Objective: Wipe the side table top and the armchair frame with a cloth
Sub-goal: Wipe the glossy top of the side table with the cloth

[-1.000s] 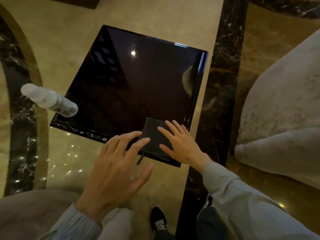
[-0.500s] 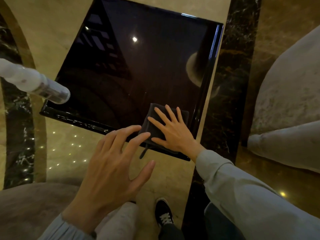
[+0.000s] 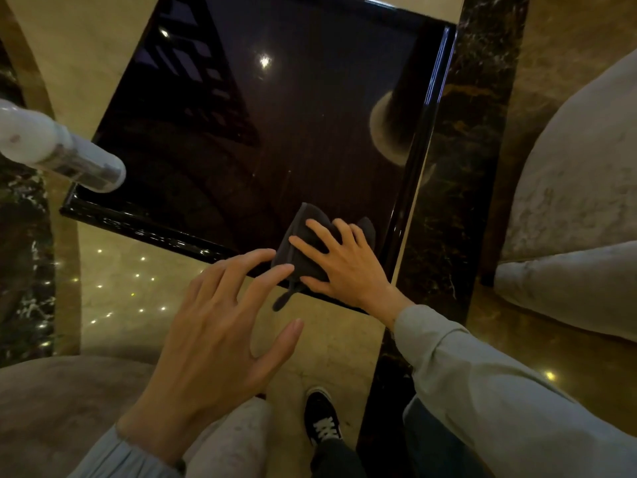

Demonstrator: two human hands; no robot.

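Note:
The side table (image 3: 275, 132) has a glossy black square top that mirrors lights. A dark folded cloth (image 3: 301, 222) lies on it near the front right corner, slightly bunched, with a strip hanging over the front edge. My right hand (image 3: 348, 267) presses down on the cloth with fingers spread. My left hand (image 3: 217, 332) hovers open above the table's front edge, holding nothing, its fingertips just left of the cloth. A grey upholstered armchair (image 3: 568, 201) stands to the right of the table.
A white and clear bottle (image 3: 62, 153) stands at the table's left corner. Another grey upholstered seat (image 3: 62, 408) fills the lower left. My black shoe (image 3: 322, 419) rests on the polished marble floor (image 3: 131, 281) below the table's front edge.
My right hand has pushed the cloth a little farther onto the table top, and the cloth has bunched up. The view has come closer to the table. My left hand has stayed open.

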